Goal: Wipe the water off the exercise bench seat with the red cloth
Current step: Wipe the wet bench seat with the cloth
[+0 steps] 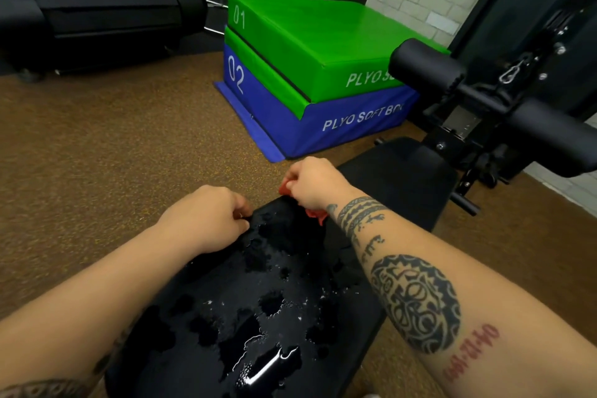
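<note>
The black exercise bench seat runs up the middle of the view, covered with puddles and drops of water. At its far end my right hand is shut on the red cloth, which shows only as small bits under the fist. My left hand rests on the seat's far left edge, fingers curled over the rim; what they hold cannot be seen. Most of the cloth is hidden by my right hand.
A second black pad continues beyond the seat toward a machine with black foam rollers. Stacked green and blue plyo soft boxes stand ahead on the brown speckled floor. A treadmill sits at far left.
</note>
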Demonstrator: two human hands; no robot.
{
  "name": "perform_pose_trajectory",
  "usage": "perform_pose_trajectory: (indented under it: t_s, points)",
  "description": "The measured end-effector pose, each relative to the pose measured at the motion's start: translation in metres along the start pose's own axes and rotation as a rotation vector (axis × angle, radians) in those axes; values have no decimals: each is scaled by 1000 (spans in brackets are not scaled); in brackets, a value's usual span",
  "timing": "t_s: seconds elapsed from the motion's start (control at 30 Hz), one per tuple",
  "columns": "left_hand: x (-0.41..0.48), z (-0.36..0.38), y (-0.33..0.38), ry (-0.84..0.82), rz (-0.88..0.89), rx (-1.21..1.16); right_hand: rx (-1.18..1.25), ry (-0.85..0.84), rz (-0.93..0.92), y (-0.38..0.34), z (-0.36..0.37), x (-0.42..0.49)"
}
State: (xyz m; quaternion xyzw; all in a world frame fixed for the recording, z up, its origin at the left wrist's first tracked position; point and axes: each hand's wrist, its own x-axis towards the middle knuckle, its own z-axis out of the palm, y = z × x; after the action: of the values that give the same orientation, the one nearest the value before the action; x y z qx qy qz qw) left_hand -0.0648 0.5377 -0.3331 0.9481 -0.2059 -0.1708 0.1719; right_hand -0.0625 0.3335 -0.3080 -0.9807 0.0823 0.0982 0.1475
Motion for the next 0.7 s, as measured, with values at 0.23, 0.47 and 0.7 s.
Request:
perform_pose_trajectory:
  t_s: [0.23,0.47,0.7]
  points:
    - [-4,9,17,66,78,-50,438,341,119,48,-24,-30]
    - [-1,25,30,46,169,1,127,155,33,119,0,-82]
    - [0,29,41,-1,157,77,-1,-226,-17,107,-29,-97]
